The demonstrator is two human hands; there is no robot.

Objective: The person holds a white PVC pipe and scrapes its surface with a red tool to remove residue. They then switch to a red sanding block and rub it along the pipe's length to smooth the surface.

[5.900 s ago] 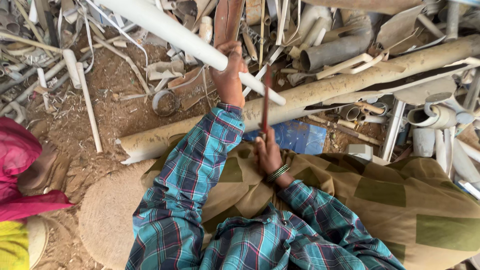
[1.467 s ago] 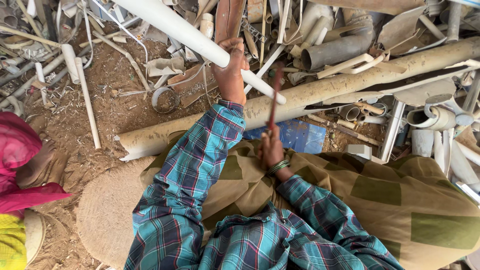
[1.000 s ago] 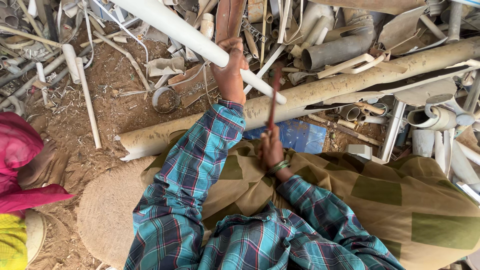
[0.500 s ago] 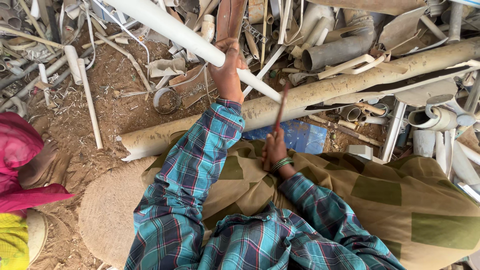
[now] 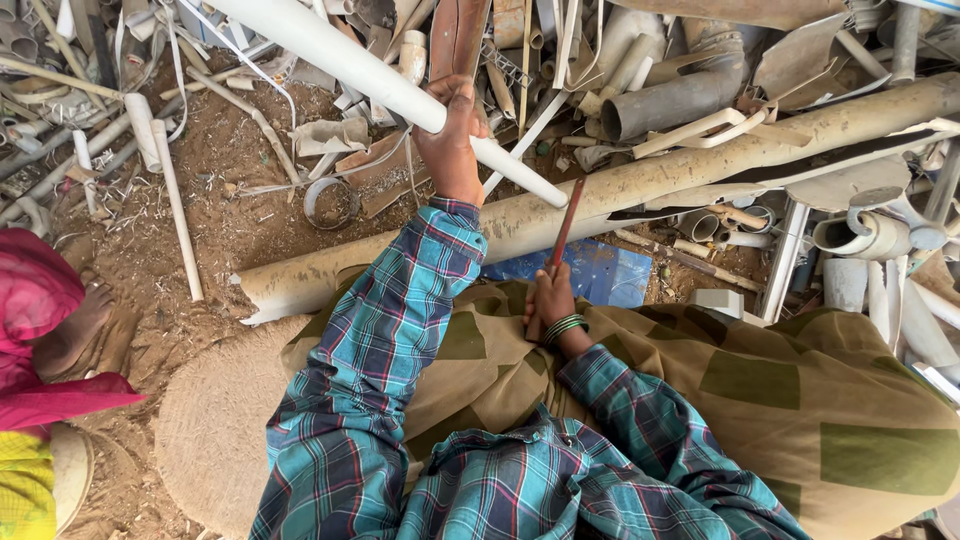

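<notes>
The biggest thing before me is the long mud-stained beige plastic pipe (image 5: 640, 180), lying across the dirt from lower left to upper right and serving, as I judge it, as my rest. Over it slants the long white plastic pipe (image 5: 390, 85), which runs from the upper left down to a cut end just above the beige one. To work this well I would hold the white pipe firm against the big one so it cannot roll, keep my holding fingers well back from the cut end, and bring the blade down square near that end in short, controlled strokes rather than wild ones.

My left hand (image 5: 452, 140) is wrapped round the white pipe a little way up from its end, fingers curled fully closed over it and thumb beneath, so the grip looks tight. My right hand (image 5: 552, 303), with green bangles at the wrist, rests by my knee on the olive cloth; its fingers are shut in a fist round the lower end of the thin reddish-brown blade (image 5: 562, 225), which points up towards the white pipe's end without touching it. A blue plastic sheet (image 5: 600, 272) lies just beyond.
</notes>
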